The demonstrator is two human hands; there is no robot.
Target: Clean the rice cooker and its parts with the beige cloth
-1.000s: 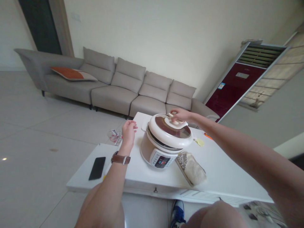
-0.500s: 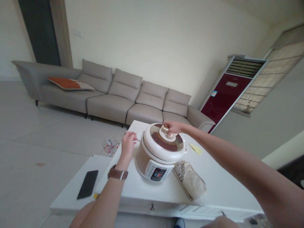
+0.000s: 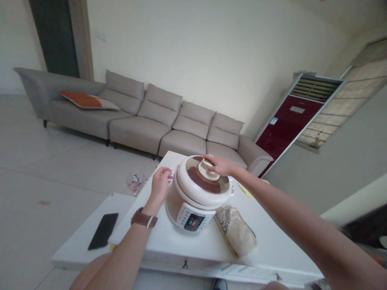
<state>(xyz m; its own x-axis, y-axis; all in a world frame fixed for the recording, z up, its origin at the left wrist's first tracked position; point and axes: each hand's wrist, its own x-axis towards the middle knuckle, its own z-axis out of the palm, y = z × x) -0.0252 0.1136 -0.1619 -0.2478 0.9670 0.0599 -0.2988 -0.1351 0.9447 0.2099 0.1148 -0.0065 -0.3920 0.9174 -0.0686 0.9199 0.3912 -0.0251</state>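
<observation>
A white and beige electric pressure cooker [image 3: 177, 207] stands on the white table, with its control panel [image 3: 195, 219] facing me. Its lid [image 3: 193, 189], white-rimmed with a brown middle, sits on top and looks slightly tilted. My right hand [image 3: 218, 166] is closed around the lid's knob from the right. At the cooker's left side is my left hand [image 3: 160, 183], fingers curled in by the rim; what they hold, if anything, is hidden. A folded beige patterned cloth [image 3: 237, 233] lies just right of the cooker.
The white table [image 3: 272, 237] has drawers along its front. On a lower white surface [image 3: 72, 247] at left lies a black phone [image 3: 103, 230]. Beyond are a clear plastic bag [image 3: 135, 183], a yellow paper [image 3: 245, 191], a grey sofa [image 3: 136, 133] and a red air conditioner [image 3: 288, 127].
The view has shifted slightly, so the cooker and both hands appear a little further left. My right hand remains on the lid knob, and my left hand stays beside the cooker.
</observation>
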